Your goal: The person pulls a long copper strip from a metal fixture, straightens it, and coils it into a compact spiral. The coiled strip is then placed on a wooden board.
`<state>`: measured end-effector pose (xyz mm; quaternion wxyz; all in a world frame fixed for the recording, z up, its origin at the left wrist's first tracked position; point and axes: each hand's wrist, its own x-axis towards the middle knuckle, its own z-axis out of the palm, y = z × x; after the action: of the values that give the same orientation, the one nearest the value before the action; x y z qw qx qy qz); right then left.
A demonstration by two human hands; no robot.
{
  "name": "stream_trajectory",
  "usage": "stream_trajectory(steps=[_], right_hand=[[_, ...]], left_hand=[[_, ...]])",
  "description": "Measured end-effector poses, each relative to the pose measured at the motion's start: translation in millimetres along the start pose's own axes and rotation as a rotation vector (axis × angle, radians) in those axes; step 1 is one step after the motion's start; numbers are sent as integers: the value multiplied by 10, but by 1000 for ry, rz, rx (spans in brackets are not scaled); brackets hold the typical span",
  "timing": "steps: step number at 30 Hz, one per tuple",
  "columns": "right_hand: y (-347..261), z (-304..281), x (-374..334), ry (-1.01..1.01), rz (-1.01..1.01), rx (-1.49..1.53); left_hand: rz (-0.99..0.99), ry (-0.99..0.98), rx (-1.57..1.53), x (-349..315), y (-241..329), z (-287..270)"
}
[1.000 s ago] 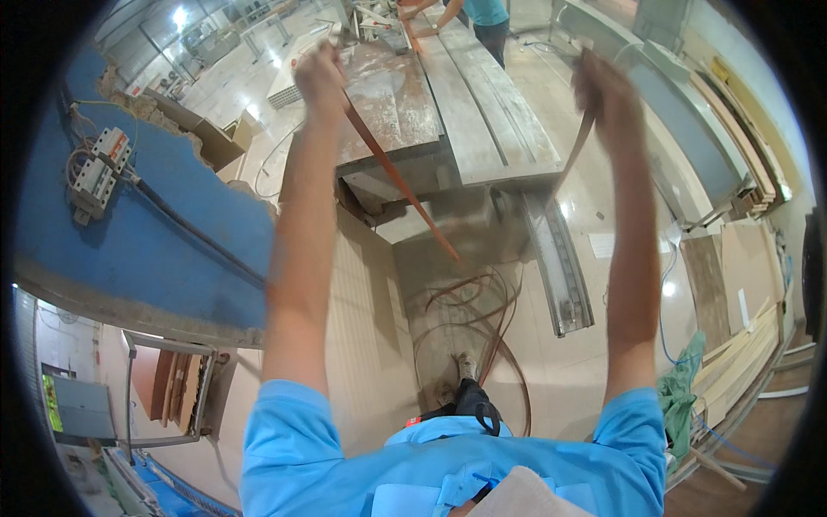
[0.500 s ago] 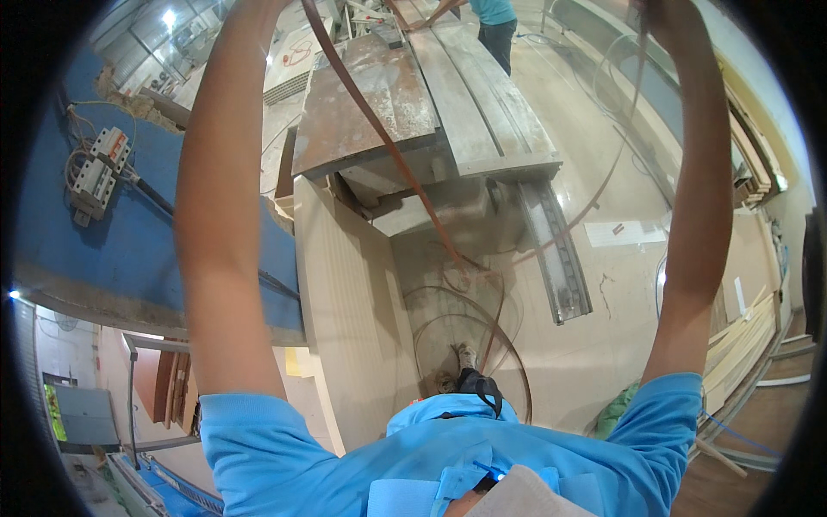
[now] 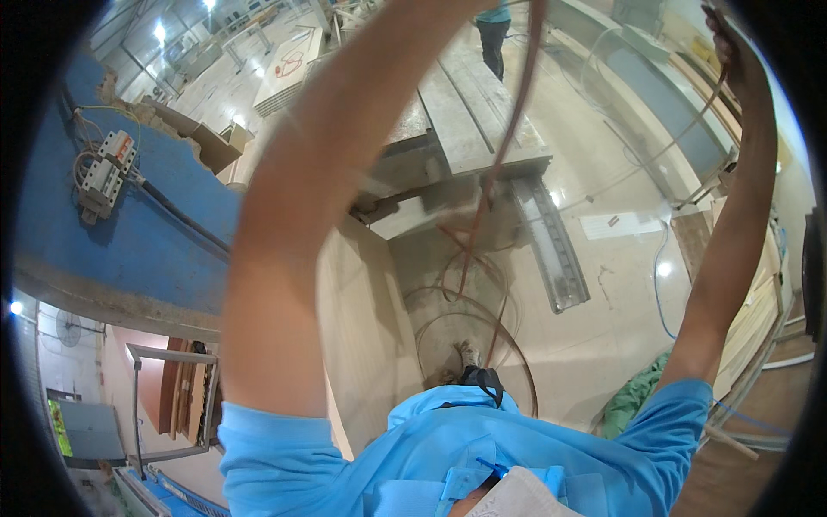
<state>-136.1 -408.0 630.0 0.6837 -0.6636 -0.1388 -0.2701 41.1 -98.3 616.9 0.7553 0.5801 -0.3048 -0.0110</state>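
My right hand (image 3: pixel 729 50) is raised at the upper right with its fingers closed round a thin brown strip (image 3: pixel 678 138). From there the strip slants down to the left, faint over the floor. My left forearm (image 3: pixel 332 129), blurred, reaches up and across to the right; its hand lies beyond the upper edge. Close to that edge another length of brown strip (image 3: pixel 514 121) hangs down past the machine table. Loose coils (image 3: pixel 517 349) of the strip lie on the floor round my shoe (image 3: pixel 469 353).
A metal machine table (image 3: pixel 457 121) stands ahead, with a rail (image 3: pixel 551 246) jutting toward me. A pale board (image 3: pixel 366 319) stands at my left by a blue wall panel (image 3: pixel 172 250) with switches (image 3: pixel 108 177). Green cloth (image 3: pixel 633 396) lies right. Another person (image 3: pixel 493 43) stands beyond the table.
My left arm has swung to the right across the machine table, and the hanging strip has shifted right with it. My right hand has moved outward to the right and lower.
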Motion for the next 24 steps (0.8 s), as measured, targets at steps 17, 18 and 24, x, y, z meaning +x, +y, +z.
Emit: stream_trajectory(steps=[17,18,24], right_hand=[[1753,340,-3405,-53,772,34],[1856,379,-3555,-22,802,40],[2495,440,-4204,6,813,106]], left_hand=[[-897,208,-732,-3138,-3012,859],[-880,160,-682,-3211,-3067,843],[-949,237,-441,-3507,-3458,1017]])
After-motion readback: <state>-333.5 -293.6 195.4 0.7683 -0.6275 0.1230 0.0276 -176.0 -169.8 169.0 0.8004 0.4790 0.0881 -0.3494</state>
